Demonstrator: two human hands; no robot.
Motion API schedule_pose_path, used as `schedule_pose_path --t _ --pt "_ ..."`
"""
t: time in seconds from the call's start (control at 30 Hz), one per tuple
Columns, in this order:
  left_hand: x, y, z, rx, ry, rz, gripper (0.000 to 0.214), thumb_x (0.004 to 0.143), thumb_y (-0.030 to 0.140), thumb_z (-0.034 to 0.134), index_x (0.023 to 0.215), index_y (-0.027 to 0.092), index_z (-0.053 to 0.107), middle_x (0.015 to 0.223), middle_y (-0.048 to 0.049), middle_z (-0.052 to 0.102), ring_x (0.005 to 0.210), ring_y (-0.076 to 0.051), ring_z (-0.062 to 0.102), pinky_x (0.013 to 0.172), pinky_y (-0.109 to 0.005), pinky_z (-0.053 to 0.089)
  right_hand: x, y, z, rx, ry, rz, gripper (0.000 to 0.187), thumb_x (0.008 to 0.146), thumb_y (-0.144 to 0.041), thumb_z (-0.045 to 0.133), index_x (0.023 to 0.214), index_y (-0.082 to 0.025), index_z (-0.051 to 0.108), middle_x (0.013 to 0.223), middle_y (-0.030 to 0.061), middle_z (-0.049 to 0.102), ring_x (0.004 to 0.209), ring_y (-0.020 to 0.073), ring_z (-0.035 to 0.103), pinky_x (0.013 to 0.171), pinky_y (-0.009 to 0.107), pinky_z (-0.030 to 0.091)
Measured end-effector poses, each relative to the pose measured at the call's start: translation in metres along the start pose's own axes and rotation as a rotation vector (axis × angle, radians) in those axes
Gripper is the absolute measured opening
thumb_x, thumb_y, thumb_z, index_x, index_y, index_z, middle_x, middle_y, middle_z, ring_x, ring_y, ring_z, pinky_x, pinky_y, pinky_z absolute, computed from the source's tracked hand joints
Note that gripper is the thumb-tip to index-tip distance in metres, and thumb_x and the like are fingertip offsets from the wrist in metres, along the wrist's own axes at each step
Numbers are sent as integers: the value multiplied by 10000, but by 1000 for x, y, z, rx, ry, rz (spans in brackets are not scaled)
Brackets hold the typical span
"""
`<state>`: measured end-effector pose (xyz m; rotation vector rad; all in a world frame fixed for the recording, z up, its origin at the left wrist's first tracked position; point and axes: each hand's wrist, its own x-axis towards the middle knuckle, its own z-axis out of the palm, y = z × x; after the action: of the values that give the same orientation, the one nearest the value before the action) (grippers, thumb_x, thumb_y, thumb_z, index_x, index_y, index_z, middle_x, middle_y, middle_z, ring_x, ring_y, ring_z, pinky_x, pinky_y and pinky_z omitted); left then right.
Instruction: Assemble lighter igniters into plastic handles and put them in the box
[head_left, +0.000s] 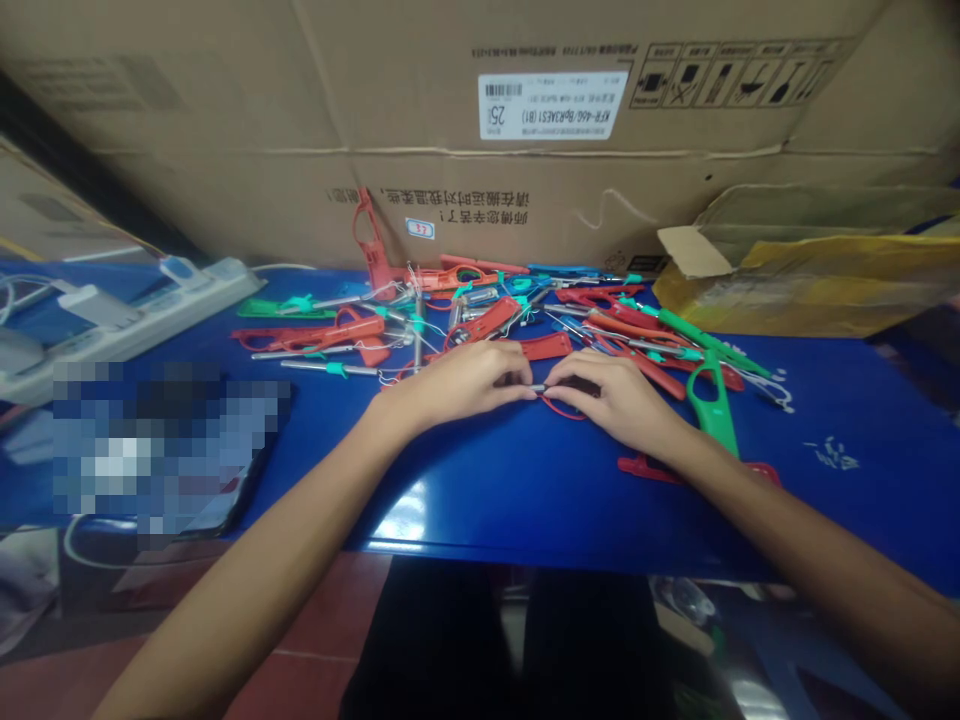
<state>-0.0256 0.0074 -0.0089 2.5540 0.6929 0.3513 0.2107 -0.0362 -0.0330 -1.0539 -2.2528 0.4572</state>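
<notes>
Close together above the blue table, my left hand (476,380) and my right hand (619,395) are both closed in a pinch. Between their fingertips shows the short silvery end of a thin metal tube (538,388); the rest of it is hidden by my fingers. A thin red loop (564,409) curves just below my right fingers, and I cannot tell if it is joined to the tube. Behind my hands lies a heap of long-nosed lighter parts: red casings (484,322), metal tubes, white wires and teal pieces. A green lighter casing (712,405) rests beside my right forearm.
A large cardboard box (285,180) walls off the back. At right stands an open carton (810,285) with yellow tape. A white power strip (150,320) and a blurred-out flat object (172,450) lie left. Small metal bits (832,455) sit on the blue table (525,500).
</notes>
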Motion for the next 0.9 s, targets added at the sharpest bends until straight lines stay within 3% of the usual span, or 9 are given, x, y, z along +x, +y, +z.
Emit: schedule_pose_path --t 0.2,0.9 --pt "1 0 4 42 27 -40 144 977 294 635 972 158 684 985 -42 673 808 -143 617 694 -266 429 0 -1 0 8 -10 -5 117 969 -251 623 921 -204 719 920 62 746 854 219 662 804 366 504" --pt "1 1 4 36 34 1 139 976 293 646 979 167 705 992 -48 682 846 -156 639 738 -282 453 0 -1 0 16 26 -20 81 938 -242 676 898 -210 738 888 50 752 832 216 668 789 360 505"
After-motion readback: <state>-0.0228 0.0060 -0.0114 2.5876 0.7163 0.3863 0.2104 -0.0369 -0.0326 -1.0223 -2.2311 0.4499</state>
